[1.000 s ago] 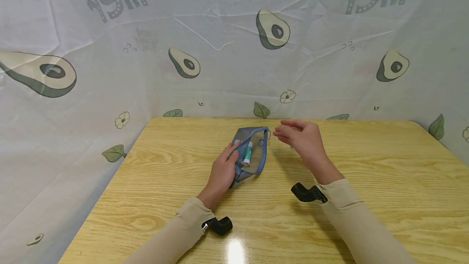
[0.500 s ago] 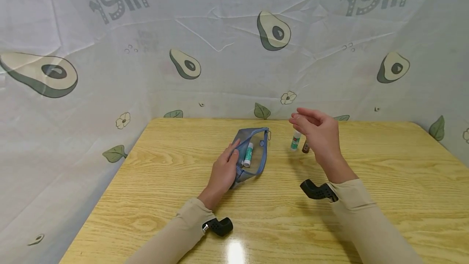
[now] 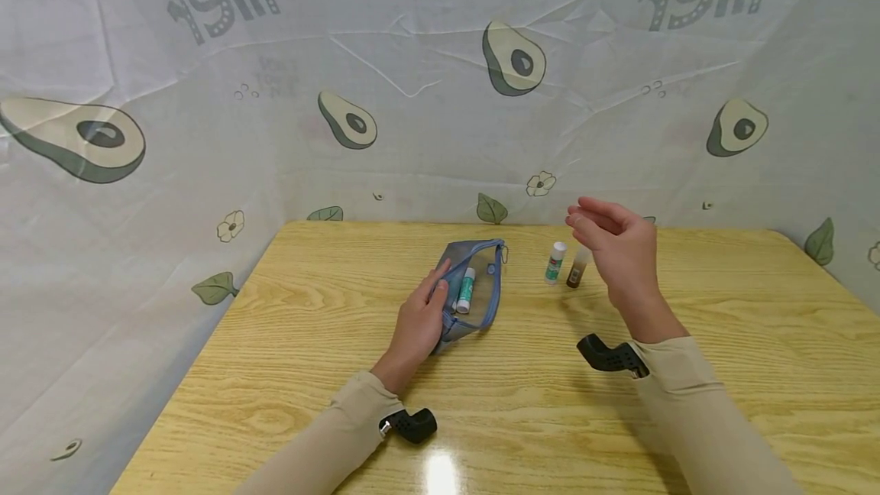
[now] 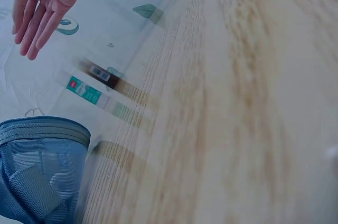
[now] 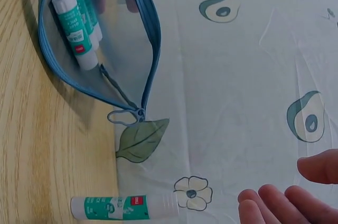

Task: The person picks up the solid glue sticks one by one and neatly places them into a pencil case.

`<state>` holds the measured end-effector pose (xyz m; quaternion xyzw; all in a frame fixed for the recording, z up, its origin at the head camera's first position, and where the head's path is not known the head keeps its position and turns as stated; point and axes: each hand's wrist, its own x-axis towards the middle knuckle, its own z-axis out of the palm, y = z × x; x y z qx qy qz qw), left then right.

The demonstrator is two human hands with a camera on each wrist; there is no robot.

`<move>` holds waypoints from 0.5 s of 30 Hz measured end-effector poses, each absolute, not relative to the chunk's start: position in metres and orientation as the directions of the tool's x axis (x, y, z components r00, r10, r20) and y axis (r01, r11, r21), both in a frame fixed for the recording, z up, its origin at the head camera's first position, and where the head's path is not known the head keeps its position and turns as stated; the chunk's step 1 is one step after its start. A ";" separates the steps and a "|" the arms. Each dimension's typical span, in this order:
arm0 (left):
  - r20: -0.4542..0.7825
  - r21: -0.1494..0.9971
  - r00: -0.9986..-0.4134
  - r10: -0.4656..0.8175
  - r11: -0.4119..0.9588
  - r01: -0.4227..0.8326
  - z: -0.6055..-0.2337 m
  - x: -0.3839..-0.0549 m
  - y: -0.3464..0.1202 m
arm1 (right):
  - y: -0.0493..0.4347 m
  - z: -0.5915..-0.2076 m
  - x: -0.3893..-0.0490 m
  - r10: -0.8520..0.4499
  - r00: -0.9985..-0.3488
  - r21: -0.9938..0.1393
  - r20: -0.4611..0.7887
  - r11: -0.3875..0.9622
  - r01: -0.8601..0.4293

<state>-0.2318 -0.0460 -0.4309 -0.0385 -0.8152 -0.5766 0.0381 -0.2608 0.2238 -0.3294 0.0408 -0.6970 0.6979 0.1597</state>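
Note:
My left hand [image 3: 415, 319] holds the left side of a blue mesh zipper pouch [image 3: 492, 296], its fingers along the outer wall. The pouch lies with its zipped mouth spread apart. In the right wrist view, two green-and-white glue sticks [image 5: 74, 28] lie inside it. My right hand [image 3: 622, 250] hovers right of the pouch, holding nothing, its fingers loosely bent. Below and left of that hand, another glue stick [image 3: 554, 264] stands upright on the table. Beside it stands a brown tube [image 3: 574, 273] with a pale upper part, partly near the hand's outline.
A wooden table [image 3: 330, 373] bears everything. Behind it hangs a pale curtain [image 3: 426, 128] printed with avocados and leaves. A small cord loop [image 3: 505, 253] hangs from the pouch's zipper end. Black wrist cameras [image 3: 412, 425] sit on both sleeves.
My right hand has moved from beside the pouch's mouth to the right and slightly up. The standing glue stick and brown tube have come into view from behind it. The left hand stays put.

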 end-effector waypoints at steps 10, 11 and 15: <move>0.102 0.941 -0.995 0.001 0.324 0.096 -0.430 -0.231 -0.045 | 0.237 -0.332 -0.261 0.176 -0.942 -0.958 0.287 0.044 -0.284; 0.100 0.941 -0.995 0.001 0.324 0.096 -0.431 -0.232 -0.045 | 0.238 -0.332 -0.261 0.179 -0.941 -0.958 0.287 0.043 -0.284; 0.100 0.941 -0.995 0.002 0.324 0.095 -0.432 -0.232 -0.045 | 0.242 -0.333 -0.260 0.186 -0.941 -0.959 0.284 0.069 -0.276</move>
